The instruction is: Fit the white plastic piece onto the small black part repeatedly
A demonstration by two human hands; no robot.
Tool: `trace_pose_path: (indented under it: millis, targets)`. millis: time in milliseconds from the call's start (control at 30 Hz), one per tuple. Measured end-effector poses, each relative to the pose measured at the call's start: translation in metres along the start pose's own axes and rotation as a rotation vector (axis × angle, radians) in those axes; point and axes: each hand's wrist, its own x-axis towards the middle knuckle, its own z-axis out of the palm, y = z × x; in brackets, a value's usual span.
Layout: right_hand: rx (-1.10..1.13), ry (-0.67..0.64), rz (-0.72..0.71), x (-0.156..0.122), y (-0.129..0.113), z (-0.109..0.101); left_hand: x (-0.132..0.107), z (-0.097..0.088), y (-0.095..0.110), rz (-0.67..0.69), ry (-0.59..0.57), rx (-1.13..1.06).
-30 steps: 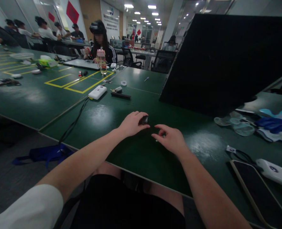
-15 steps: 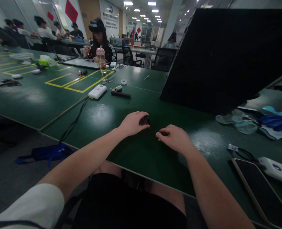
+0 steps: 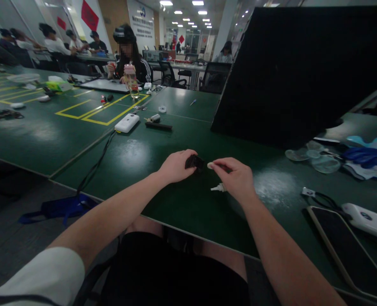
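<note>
My left hand (image 3: 178,166) is closed around a small black part (image 3: 195,162), gripped between thumb and fingers just above the green table (image 3: 175,195). Thumb and fingertips of my right hand (image 3: 238,176) pinch a small round whitish piece (image 3: 210,165), close to the right side of the black part but apart from it. Below the right hand a small white piece with a narrow tip (image 3: 218,188) shows on the table, its right end hidden by the hand. The exact kinds of these small pieces cannot be made out.
A black panel (image 3: 290,76) stands tilted at the right. Farther off are a white power bank (image 3: 127,123) with a cord, a black bar (image 3: 158,126), a tape roll (image 3: 162,109) and a bottle (image 3: 131,83). A phone (image 3: 344,246) lies near right. Across the table a person (image 3: 127,55) sits.
My right hand has risen slightly toward the black part, bringing the round whitish piece near it. The white piece with the narrow tip now shows below that hand. The left hand keeps its grip.
</note>
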Motion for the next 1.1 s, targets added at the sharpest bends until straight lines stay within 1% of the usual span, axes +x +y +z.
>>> trace_pose_path:
  millis: [100, 167, 300, 400, 467, 533, 600, 633, 667, 733, 767, 800, 867, 967, 1100]
  targets:
    - [-0.056, 0.062, -0.12, 0.0, -0.001, 0.005, -0.001, 0.001, 0.004, 0.037, -0.036, -0.082]
    - [-0.092, 0.045, -0.151, 0.0, 0.001, 0.009, -0.002, 0.002, 0.007, 0.06, -0.063, -0.156]
    - [-0.033, -0.039, -0.145, 0.0, 0.007, 0.016, -0.004, 0.004, 0.011, 0.099, -0.096, -0.237]
    - [-0.004, -0.042, -0.129, -0.001, 0.004, 0.016, -0.005, 0.005, 0.012, 0.122, -0.087, -0.27]
    - [-0.02, -0.03, -0.122, -0.001, -0.001, 0.012, -0.004, 0.005, 0.013, 0.127, -0.078, -0.293]
    - [-0.056, 0.009, -0.111, 0.0, -0.004, 0.005, -0.004, 0.005, 0.012, 0.097, -0.06, -0.29]
    - [-0.14, 0.063, -0.071, 0.002, -0.001, -0.005, -0.003, 0.003, 0.01, 0.018, -0.025, -0.259]
    - [-0.204, 0.08, -0.028, 0.003, 0.003, -0.01, -0.002, 0.002, 0.008, -0.032, -0.003, -0.239]
    - [-0.281, 0.054, 0.03, 0.004, 0.007, -0.014, -0.001, 0.0, 0.007, -0.08, 0.018, -0.221]
    - [-0.387, -0.103, 0.164, 0.005, 0.016, -0.021, 0.0, -0.003, 0.004, -0.16, 0.055, -0.199]
    - [-0.405, -0.193, 0.198, 0.005, 0.02, -0.022, 0.001, -0.004, 0.002, -0.19, 0.074, -0.195]
    - [-0.411, -0.271, 0.212, 0.005, 0.022, -0.023, 0.001, -0.005, 0.002, -0.213, 0.091, -0.196]
    - [-0.384, -0.378, 0.194, 0.004, 0.022, -0.02, 0.002, -0.007, 0.0, -0.238, 0.109, -0.207]
    - [-0.302, -0.445, 0.143, 0.002, 0.015, -0.013, 0.002, -0.007, 0.0, -0.245, 0.109, -0.203]
    - [-0.251, -0.488, 0.128, 0.003, 0.005, -0.002, 0.002, -0.005, 0.0, -0.231, 0.101, -0.161]
